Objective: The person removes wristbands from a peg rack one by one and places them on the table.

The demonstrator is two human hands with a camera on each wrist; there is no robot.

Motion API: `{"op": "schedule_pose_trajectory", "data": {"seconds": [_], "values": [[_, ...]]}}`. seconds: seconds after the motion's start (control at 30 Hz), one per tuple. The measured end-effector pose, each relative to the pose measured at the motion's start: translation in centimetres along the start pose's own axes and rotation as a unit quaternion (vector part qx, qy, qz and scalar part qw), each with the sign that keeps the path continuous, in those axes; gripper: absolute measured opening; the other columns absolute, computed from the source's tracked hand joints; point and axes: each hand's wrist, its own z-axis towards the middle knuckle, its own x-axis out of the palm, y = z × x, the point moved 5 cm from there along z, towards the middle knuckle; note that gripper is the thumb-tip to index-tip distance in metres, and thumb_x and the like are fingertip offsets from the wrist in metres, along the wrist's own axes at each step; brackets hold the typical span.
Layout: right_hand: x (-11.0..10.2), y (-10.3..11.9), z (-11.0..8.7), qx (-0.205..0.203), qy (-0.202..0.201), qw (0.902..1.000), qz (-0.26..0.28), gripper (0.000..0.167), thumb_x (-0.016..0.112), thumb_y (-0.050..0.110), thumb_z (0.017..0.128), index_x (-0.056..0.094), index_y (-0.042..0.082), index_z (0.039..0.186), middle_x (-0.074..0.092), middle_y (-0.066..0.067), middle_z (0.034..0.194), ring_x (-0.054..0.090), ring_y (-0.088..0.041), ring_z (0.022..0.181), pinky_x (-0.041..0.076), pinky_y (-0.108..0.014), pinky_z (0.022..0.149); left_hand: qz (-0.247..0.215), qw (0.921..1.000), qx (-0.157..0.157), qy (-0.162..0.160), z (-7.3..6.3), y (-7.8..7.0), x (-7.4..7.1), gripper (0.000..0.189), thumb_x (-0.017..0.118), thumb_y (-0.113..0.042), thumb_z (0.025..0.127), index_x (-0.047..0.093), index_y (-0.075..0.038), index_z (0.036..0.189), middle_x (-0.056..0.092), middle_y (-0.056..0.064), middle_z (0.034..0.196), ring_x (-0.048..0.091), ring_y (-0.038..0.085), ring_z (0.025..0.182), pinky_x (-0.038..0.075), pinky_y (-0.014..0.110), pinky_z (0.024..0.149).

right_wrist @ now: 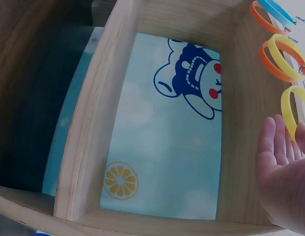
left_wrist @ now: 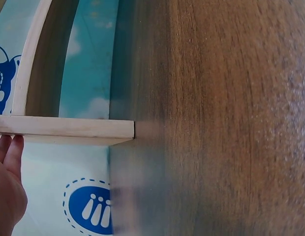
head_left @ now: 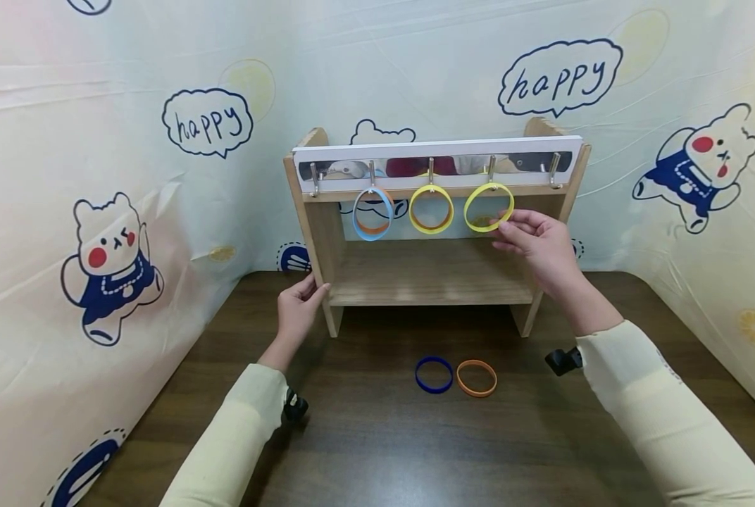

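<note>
My right hand [head_left: 536, 243] pinches the lower right rim of a yellow silicone wristband [head_left: 509, 211], thumb in front. This band is at the fourth hook [head_left: 492, 169] of the rail; whether the hook bears its weight I cannot tell. My left hand [head_left: 298, 306] touches the front part of the wooden rack's [head_left: 428, 271] left side panel, its fingertips [left_wrist: 15, 145] against the outer face. A light blue wristband [head_left: 356, 220] with an orange one [head_left: 377, 229] behind it hangs from the second hook. Another yellow wristband [head_left: 413, 218] hangs from the middle hook, an orange one behind it.
On the table [head_left: 377, 443] in front of the rack lie a dark blue wristband [head_left: 434, 391] and an orange wristband [head_left: 477, 394]. The outermost hooks, left [head_left: 314, 179] and right [head_left: 554, 169], bear no bands. A printed cloth [head_left: 415, 63] stands behind and beside the table.
</note>
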Motion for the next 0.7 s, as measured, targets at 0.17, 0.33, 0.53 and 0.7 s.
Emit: {"op": "schedule_pose_trajectory", "data": {"seconds": [0.17, 0.33, 0.53, 0.7], "values": [[0.13, 0.16, 0.08, 0.002, -0.009, 0.9998, 0.02, 0.025, 0.069, 0.014, 0.09, 0.064, 0.0, 0.111, 0.073, -0.004, 0.095, 0.07, -0.015, 0.085, 0.058, -0.03, 0.079, 0.001, 1.0, 0.002, -0.001, 0.02, 0.03, -0.02, 0.04, 0.069, -0.003, 0.09, 0.058, 0.007, 0.127, 0.059, 0.026, 0.122, 0.061, 0.032, 0.109, 0.053, 0.037, 0.085], [0.2, 0.36, 0.04, 0.001, -0.013, 0.9995, 0.03, 0.023, 0.069, 0.014, 0.09, 0.065, 0.001, 0.109, 0.074, -0.005, 0.094, 0.071, -0.016, 0.084, 0.058, -0.029, 0.078, -0.003, 1.0, 0.0, 0.001, 0.03, 0.08, -0.01, 0.04, 0.069, -0.003, 0.09, 0.058, 0.007, 0.127, 0.058, 0.025, 0.122, 0.06, 0.032, 0.11, 0.053, 0.036, 0.085], [0.28, 0.58, 0.01, -0.004, -0.016, 0.9992, 0.037, 0.023, 0.07, 0.015, 0.089, 0.066, 0.001, 0.107, 0.074, -0.006, 0.093, 0.071, -0.017, 0.083, 0.058, -0.028, 0.077, -0.006, 1.0, 0.001, 0.0, 0.03, 0.05, -0.01, 0.04, 0.069, -0.002, 0.09, 0.058, 0.007, 0.127, 0.059, 0.025, 0.121, 0.061, 0.032, 0.109, 0.053, 0.035, 0.084], [0.23, 0.79, -0.02, -0.01, -0.022, 0.9986, 0.047, 0.023, 0.071, 0.014, 0.088, 0.066, 0.0, 0.106, 0.073, -0.007, 0.092, 0.071, -0.017, 0.082, 0.058, -0.029, 0.077, -0.006, 1.0, 0.005, -0.002, 0.02, 0.05, -0.01, 0.04, 0.07, -0.002, 0.089, 0.058, 0.007, 0.126, 0.06, 0.025, 0.12, 0.061, 0.032, 0.108, 0.054, 0.035, 0.083]]}}
